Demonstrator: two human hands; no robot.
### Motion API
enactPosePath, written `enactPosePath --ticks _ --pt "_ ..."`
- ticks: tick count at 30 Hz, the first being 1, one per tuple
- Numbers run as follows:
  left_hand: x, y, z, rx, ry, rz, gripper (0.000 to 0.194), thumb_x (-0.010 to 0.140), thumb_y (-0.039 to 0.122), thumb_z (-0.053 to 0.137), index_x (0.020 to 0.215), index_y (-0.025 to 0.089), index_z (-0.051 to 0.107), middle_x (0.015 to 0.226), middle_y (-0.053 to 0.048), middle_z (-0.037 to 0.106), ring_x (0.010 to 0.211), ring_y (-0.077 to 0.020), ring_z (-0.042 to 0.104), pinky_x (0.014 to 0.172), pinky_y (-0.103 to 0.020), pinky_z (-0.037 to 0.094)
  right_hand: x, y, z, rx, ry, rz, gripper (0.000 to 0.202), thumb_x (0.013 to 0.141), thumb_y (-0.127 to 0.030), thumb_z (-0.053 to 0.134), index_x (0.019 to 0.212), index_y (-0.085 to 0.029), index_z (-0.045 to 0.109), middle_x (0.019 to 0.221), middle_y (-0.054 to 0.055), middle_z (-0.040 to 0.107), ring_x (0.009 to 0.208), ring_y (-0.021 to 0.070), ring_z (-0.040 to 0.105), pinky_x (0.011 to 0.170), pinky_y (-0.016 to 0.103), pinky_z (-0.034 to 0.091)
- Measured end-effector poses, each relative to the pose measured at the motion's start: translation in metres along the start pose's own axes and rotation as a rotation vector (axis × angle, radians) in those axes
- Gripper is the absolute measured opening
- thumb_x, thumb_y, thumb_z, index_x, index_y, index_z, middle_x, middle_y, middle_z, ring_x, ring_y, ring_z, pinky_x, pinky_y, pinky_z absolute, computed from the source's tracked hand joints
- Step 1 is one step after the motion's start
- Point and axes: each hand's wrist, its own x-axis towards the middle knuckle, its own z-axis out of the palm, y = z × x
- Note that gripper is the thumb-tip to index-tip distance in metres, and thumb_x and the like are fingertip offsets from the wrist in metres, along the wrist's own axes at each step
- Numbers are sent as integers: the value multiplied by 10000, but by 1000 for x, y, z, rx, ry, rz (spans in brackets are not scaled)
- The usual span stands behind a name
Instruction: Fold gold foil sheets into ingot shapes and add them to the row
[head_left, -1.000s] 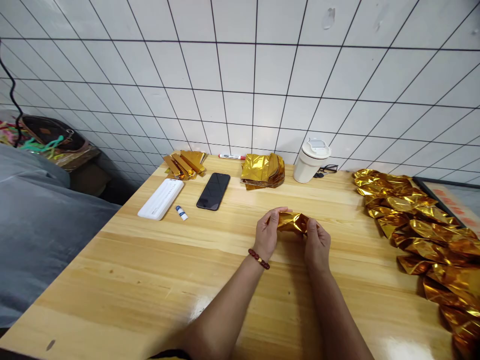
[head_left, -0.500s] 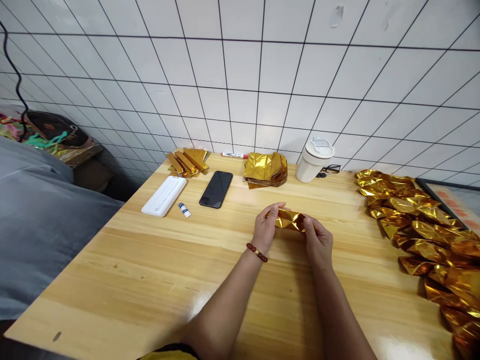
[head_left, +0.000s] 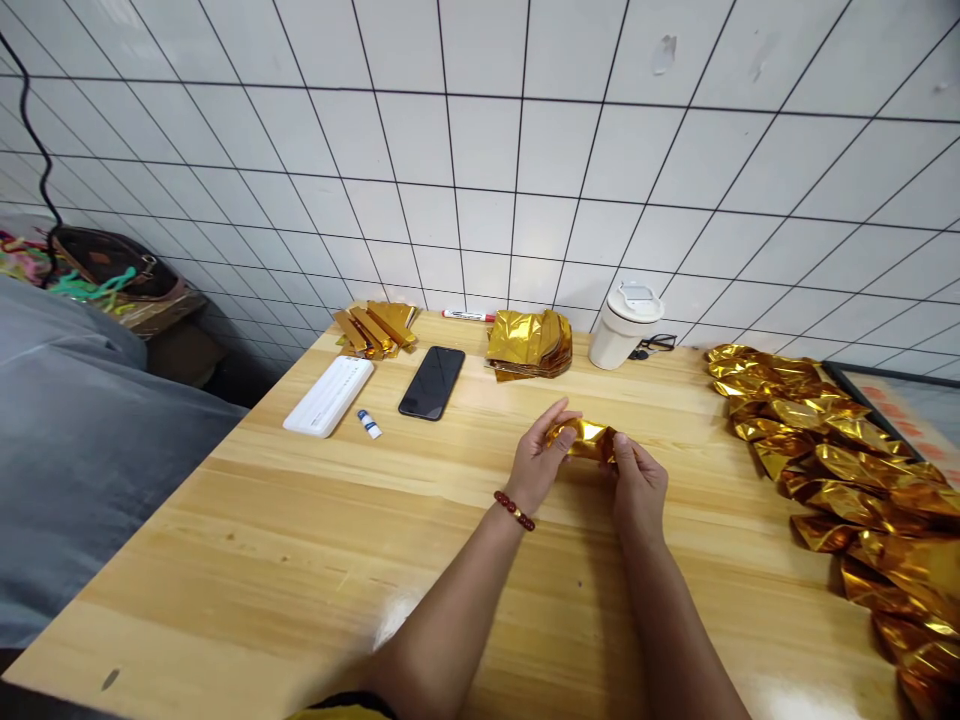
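Note:
Between my two hands, above the middle of the wooden table (head_left: 300,560), is a folded piece of gold foil paper (head_left: 589,438). My left hand (head_left: 541,455) grips its left end, thumb on the near face and fingers behind. My right hand (head_left: 637,482) pinches the right end between thumb and fingers. A red bead bracelet (head_left: 514,510) circles my left wrist. Beyond my hands lies a stack of flat gold foil sheets (head_left: 525,342). Rows of folded gold foil pieces (head_left: 855,465) cover the right side of the table.
Gold foil strips (head_left: 375,328), a marker (head_left: 466,315), a white cup (head_left: 626,325) and glasses (head_left: 656,344) stand or lie along the tiled wall. To the left are a black phone (head_left: 433,382), a white power bank (head_left: 328,396) and a small blue-and-white tube (head_left: 369,424). Grey cloth (head_left: 97,450) hangs beyond the left edge.
My left thumb has moved right across the near face of the foil piece, covering more of it. Both hands keep hold of it. The view has shifted slightly.

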Motion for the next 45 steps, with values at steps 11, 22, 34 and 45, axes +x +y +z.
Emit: enactPosePath --ticks 11,22,34,45 --pt "0 0 1 90 98 55 436 865 474 612 1205 206 667 1246 -109 664 1169 -237 600 993 -393 482 2 8 -3 -173 45 -144 445 788 -555 655 950 -156 771 892 81 744 796 211 647 710 337 513" --pt "-1 -2 3 79 70 46 513 844 497 631 1276 218 619 1300 -103 633 1150 -243 607 859 -350 556 3 12 -6 -205 27 -131 452 815 -553 626 1003 -168 770 896 71 747 777 209 649 692 331 501" --pt "0 -9 5 80 95 25 521 865 550 574 1256 213 638 1267 -108 649 1078 -250 622 702 -303 565 2 12 -5 -251 -5 -220 403 842 -509 612 1026 -184 766 984 77 749 881 224 662 820 358 496" --pt "14 -13 -9 -353 301 -89 705 795 496 698 1393 253 414 1361 -120 524 770 -97 612 676 -244 537 3 14 -4 -97 -59 -97 515 816 -630 580 669 -149 691 524 -7 558 549 132 505 605 273 415"
